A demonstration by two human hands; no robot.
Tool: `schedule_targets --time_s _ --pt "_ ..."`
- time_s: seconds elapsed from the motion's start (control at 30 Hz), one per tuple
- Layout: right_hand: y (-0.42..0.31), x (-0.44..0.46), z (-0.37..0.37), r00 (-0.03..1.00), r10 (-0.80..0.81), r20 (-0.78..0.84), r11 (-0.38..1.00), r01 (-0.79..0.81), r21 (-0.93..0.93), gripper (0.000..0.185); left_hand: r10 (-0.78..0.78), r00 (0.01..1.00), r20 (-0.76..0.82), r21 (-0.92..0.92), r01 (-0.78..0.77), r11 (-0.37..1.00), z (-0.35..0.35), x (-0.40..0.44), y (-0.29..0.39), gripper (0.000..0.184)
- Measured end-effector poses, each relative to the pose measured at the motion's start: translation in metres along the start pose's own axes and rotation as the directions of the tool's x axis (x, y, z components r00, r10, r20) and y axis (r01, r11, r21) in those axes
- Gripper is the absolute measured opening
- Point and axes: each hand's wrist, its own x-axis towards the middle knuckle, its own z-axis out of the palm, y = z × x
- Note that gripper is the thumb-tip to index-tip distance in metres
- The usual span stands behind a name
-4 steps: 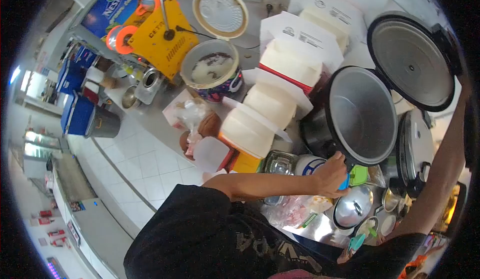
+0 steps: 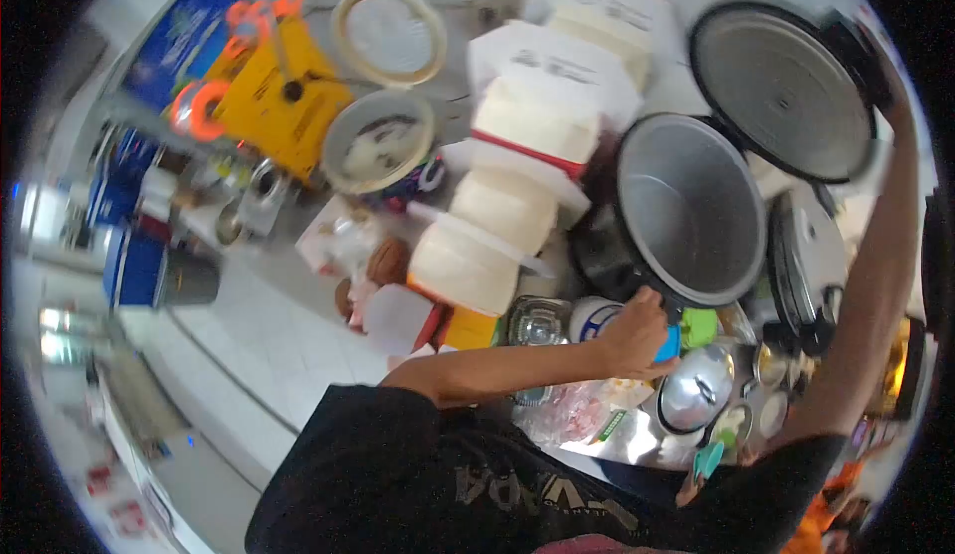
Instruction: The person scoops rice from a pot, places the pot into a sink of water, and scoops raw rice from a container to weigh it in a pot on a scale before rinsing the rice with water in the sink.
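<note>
- Pot (image 2: pixel 691 206): set on the surface (image 2: pixel 281 246), mouth uncovered, grey inner wall exposed.
- Left hand (image 2: pixel 639 333): placed at the pot's near edge, fingers curled; whether a grip is taken cannot be told.
- Right hand (image 2: pixel 894 94): seen at the far edge of the raised lid (image 2: pixel 781 96); its closure is obscured by blur.
- Boxes (image 2: pixel 532 121): ranged beside the pot.
- Metal cover (image 2: pixel 696 387): placed near the left hand.

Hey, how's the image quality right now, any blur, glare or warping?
Head view, left side: blur smears the blue sign's lettering beyond reading; head view, right of centre: the pot is soft but recognisable; head view, lower right: glare whitens the metal counter and glints off the silver lid; head view, edges: fisheye distortion, black corners.
</note>
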Motion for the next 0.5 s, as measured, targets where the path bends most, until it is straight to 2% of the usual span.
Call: schedule_targets --time_s 0.03,0.07,0.1,0.13,0.17,0.2,0.23,0.27,0.3,0.33,0.37,0.43,0.5 --pt "-0.009 -0.019 0.011 0.997 -0.079 -0.014 0.994 0.078 -0.080 0.035 0.034 0.999 -0.011 -0.009 -0.034 0.999 0.001 0.001 0.002 0.060" --pt "-0.001 -0.014 0.008 0.997 -0.066 0.047 0.960 0.051 0.274 0.037 0.020 0.999 0.041 -0.059 -0.017 0.998 0.003 0.002 0.005 0.062" --pt "-0.002 -0.013 0.010 0.993 -0.053 0.109 0.808 -0.021 0.588 0.043 0.028 0.998 0.059 -0.064 -0.025 0.998 0.000 0.001 0.011 0.062" --pt "-0.001 -0.013 0.012 0.972 0.211 -0.106 0.838 -0.124 0.531 0.035 0.039 0.996 0.076 -0.057 -0.034 0.998 -0.004 -0.001 0.013 0.062" --pt "-0.004 -0.017 0.016 0.987 0.158 -0.042 0.823 -0.108 0.557 0.034 0.044 0.996 0.081 -0.035 -0.041 0.999 -0.008 0.002 0.013 0.063" --pt "0.006 -0.005 0.010 0.994 0.085 -0.075 0.848 -0.033 0.528 0.034 0.062 0.995 0.084 -0.016 -0.061 0.998 -0.011 0.005 0.014 0.063" --pt "-0.001 -0.010 0.012 0.988 0.147 -0.044 0.878 -0.110 0.466 0.036 0.063 0.994 0.086 0.006 -0.063 0.998 -0.013 0.003 0.015 0.064" --pt "-0.027 -0.032 0.030 0.951 0.232 -0.203 0.893 -0.126 0.432 0.039 0.047 0.995 0.087 0.032 -0.050 0.998 -0.014 0.002 0.014 0.064" --pt "-0.034 -0.038 0.021 0.950 0.239 -0.200 0.910 -0.147 0.388 0.042 0.076 0.994 0.077 0.047 -0.080 0.996 -0.013 0.004 0.014 0.064" --pt "-0.047 -0.051 0.027 0.922 0.234 -0.307 0.934 -0.125 0.334 0.041 0.081 0.994 0.074 0.050 -0.085 0.995 -0.013 0.003 0.015 0.065" --pt "-0.038 -0.044 0.024 0.954 0.200 -0.226 0.928 -0.110 0.357 0.041 0.075 0.994 0.080 0.052 -0.080 0.995 -0.013 0.002 0.015 0.065" --pt "-0.036 -0.045 0.021 0.952 0.168 -0.257 0.950 -0.086 0.301 0.039 0.077 0.994 0.078 0.036 -0.080 0.996 -0.015 0.001 0.015 0.065" --pt "-0.024 -0.031 0.013 0.973 0.164 -0.164 0.901 -0.080 0.427 0.039 0.079 0.994 0.079 0.030 -0.082 0.996 -0.017 -0.003 0.014 0.066"
